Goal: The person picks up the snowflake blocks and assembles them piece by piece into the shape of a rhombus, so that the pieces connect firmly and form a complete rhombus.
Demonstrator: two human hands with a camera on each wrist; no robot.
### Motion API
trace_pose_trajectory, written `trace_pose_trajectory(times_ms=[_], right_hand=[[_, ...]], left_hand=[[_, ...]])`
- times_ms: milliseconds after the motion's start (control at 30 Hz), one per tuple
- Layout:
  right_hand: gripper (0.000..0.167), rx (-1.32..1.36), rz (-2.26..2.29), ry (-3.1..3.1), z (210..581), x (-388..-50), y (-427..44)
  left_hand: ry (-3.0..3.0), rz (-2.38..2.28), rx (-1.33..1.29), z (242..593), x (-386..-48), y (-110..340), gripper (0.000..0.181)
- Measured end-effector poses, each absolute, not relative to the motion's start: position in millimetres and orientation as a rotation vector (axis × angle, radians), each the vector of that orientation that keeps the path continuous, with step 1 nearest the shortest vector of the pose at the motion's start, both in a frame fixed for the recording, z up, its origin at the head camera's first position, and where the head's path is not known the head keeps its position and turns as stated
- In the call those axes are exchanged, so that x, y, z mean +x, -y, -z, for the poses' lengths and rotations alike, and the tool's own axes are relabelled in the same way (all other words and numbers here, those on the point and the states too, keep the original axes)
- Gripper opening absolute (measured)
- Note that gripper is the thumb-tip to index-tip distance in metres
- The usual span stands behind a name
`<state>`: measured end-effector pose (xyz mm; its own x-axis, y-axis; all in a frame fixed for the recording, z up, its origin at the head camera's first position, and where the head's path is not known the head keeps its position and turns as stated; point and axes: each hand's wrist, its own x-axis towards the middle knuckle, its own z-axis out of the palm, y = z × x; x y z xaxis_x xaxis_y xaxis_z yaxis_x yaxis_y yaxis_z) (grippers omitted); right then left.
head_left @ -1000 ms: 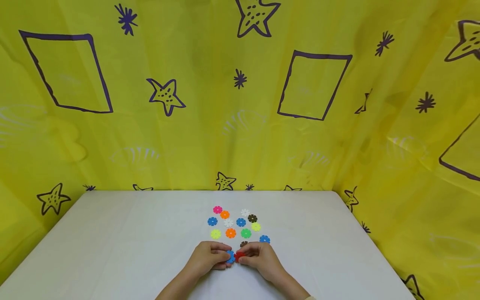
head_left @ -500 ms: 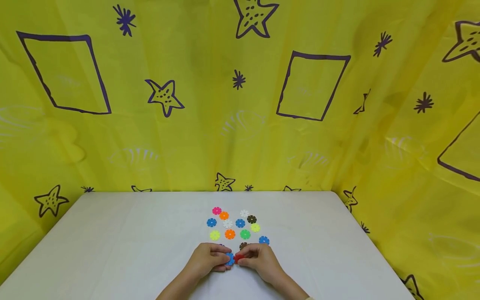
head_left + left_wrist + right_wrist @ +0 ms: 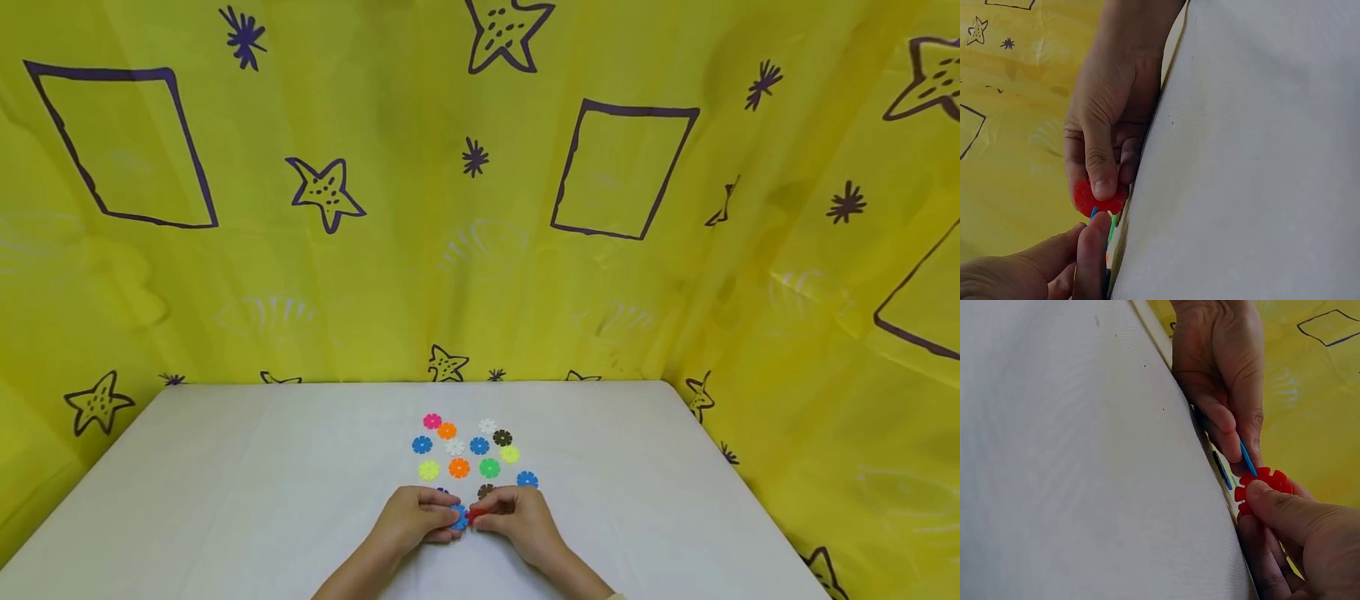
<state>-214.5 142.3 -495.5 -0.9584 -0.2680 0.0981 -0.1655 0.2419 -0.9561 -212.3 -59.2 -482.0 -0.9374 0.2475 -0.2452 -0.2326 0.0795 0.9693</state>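
Observation:
In the head view my left hand (image 3: 417,514) pinches a blue notched disc (image 3: 459,518) between thumb and fingers. My right hand (image 3: 519,521) pinches a red notched disc (image 3: 1279,480) right beside it. Seen from the right wrist, the blue disc appears edge-on and its rim meets the notched rim of the red disc, roughly crosswise. How deep the two sit in each other is hidden. The left wrist view shows the right thumb lying over the face of the red disc (image 3: 1087,201).
Beyond the hands, several loose notched discs lie flat on the white table (image 3: 262,483), among them a pink disc (image 3: 432,422), a green disc (image 3: 490,468) and a blue one (image 3: 527,480). A brown disc (image 3: 486,492) lies partly behind the right hand. A yellow patterned curtain (image 3: 405,275) surrounds the table.
Both hands keep their grips with the discs touching. The head view has shifted slightly, and a sliver of a dark purple disc now shows behind the left hand.

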Motion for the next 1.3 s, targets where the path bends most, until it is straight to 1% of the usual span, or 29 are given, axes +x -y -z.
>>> trace_pose_trajectory(times_ms=[167,600,1100,1300], right_hand=[[0.013,-0.402,1.862,-2.389,494.8,-212.3,-140.8],[0.012,-0.413,1.871,-2.359,492.9,-212.3,-140.8],[0.017,-0.392,1.871,-2.312,489.0,-211.1,-142.0],[0.02,-0.354,1.916,-2.254,489.0,-210.6,-142.5]], left_hand=[[-1.999,-1.934,-0.044,482.0,-210.6,57.4,0.026],[-2.003,-1.953,-0.031,479.1,-207.8,53.8,0.025],[-1.991,-1.899,0.101,481.9,-212.8,61.5,0.031],[-2.011,-1.882,0.113,484.2,-214.7,61.2,0.032]])
